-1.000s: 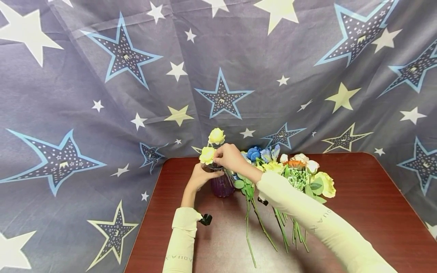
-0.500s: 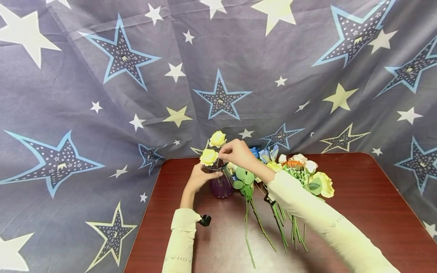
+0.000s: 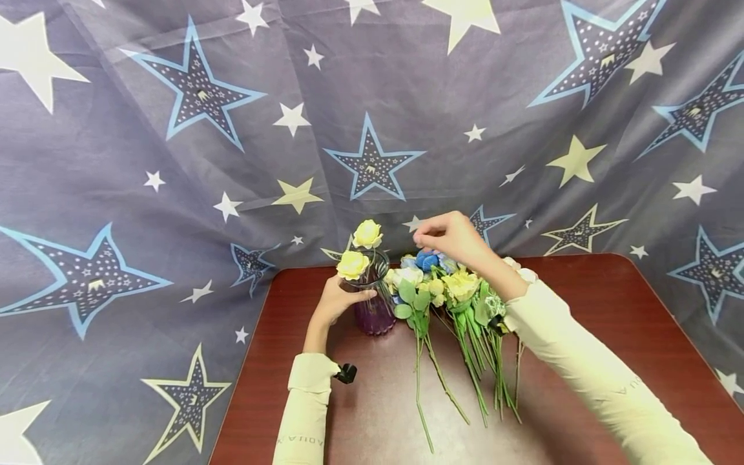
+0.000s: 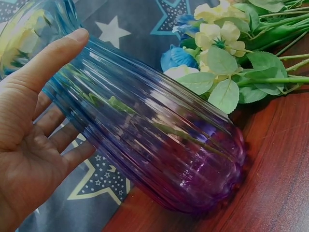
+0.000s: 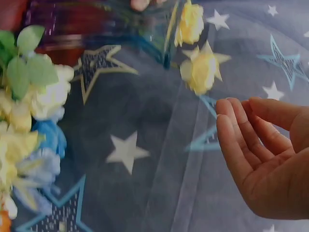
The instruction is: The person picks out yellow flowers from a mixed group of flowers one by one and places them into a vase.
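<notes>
A ribbed glass vase (image 4: 164,140), blue at the neck and purple at the base, stands upright on the table in the head view. My left hand (image 3: 336,302) holds it near the neck, with the thumb on one side and the fingers on the other. Two yellow roses rise from its mouth: a farther rose (image 3: 367,234) and a nearer rose (image 3: 352,265). A green stem shows through the glass in the left wrist view. My right hand (image 3: 456,240) hovers in the air above the loose flowers, fingers loosely bent, holding nothing.
Several artificial flowers lie right of the vase, among them a blue bloom (image 3: 427,260), a yellow bloom (image 3: 462,285) and green leaves (image 3: 414,302). Their stems (image 3: 444,381) point toward the front of the red-brown table (image 3: 610,323). A starry cloth (image 3: 372,84) hangs behind.
My right hand has left the nearer yellow rose and moved right, away from the vase. The left hand still holds the vase, and both roses stay in its mouth.
</notes>
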{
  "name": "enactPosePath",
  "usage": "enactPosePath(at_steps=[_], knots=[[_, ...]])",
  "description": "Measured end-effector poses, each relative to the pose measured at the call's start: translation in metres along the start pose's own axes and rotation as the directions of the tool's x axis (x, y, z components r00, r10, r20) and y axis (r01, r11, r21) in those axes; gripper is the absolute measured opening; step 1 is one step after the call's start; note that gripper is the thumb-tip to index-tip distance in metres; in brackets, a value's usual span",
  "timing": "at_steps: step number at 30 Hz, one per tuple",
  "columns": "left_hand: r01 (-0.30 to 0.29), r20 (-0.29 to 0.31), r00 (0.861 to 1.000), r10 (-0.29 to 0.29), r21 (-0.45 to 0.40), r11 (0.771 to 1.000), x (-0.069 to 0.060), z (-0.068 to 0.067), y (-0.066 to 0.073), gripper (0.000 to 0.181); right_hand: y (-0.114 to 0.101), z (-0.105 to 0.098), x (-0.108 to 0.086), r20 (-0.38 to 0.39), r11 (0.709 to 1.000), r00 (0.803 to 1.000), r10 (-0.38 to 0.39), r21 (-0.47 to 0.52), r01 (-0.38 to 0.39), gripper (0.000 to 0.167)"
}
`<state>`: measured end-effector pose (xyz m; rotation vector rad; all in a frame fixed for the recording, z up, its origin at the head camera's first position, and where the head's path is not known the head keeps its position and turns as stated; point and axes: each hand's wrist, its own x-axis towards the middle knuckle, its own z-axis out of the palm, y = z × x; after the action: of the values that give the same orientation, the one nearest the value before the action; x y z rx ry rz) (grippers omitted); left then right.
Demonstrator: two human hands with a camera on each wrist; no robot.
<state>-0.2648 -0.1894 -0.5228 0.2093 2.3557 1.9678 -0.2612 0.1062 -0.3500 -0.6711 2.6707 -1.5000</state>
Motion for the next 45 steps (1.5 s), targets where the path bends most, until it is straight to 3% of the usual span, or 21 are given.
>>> enactPosePath(at_steps=[9,13,25,29,32,40,45], knots=[[0.024,-0.008,1.0,-0.024,0.012,1.0,-0.014,-0.002,0.032,0.067,0.008,-0.044,-0.021,-0.033,0.999,0.999,0.043,-0.025,-0.044,0.018],[0.02,-0.019,1.0,-0.02,-0.003,1.0,-0.014,-0.003,0.035,0.066,0.013,-0.058,-0.032,-0.046,0.998,0.998,0.051,-0.024,-0.052,0.02],[0.034,-0.018,0.999,-0.034,0.001,0.999,-0.014,-0.003,0.032,0.067,0.055,-0.084,-0.063,-0.082,0.976,0.975,0.207,-0.047,-0.211,0.025],[0.019,-0.031,0.999,-0.019,0.005,1.0,-0.006,-0.003,0.014,0.067,0.068,-0.091,-0.074,-0.085,0.963,0.964,0.253,-0.073,-0.259,0.027],[0.006,-0.043,0.999,-0.006,0.005,1.0,0.0,-0.003,0.002,0.067,0.077,-0.095,-0.081,-0.079,0.948,0.954,0.288,-0.115,-0.296,0.028],[-0.014,-0.035,0.999,0.013,-0.017,1.0,-0.002,0.0,0.001,0.066,0.109,-0.098,-0.105,-0.064,0.89,0.926,0.372,-0.258,-0.376,0.028],[-0.002,-0.025,1.0,0.001,-0.015,1.0,-0.001,0.001,-0.001,0.067,0.13,-0.096,-0.122,-0.027,0.864,0.908,0.419,-0.295,-0.408,0.026]])
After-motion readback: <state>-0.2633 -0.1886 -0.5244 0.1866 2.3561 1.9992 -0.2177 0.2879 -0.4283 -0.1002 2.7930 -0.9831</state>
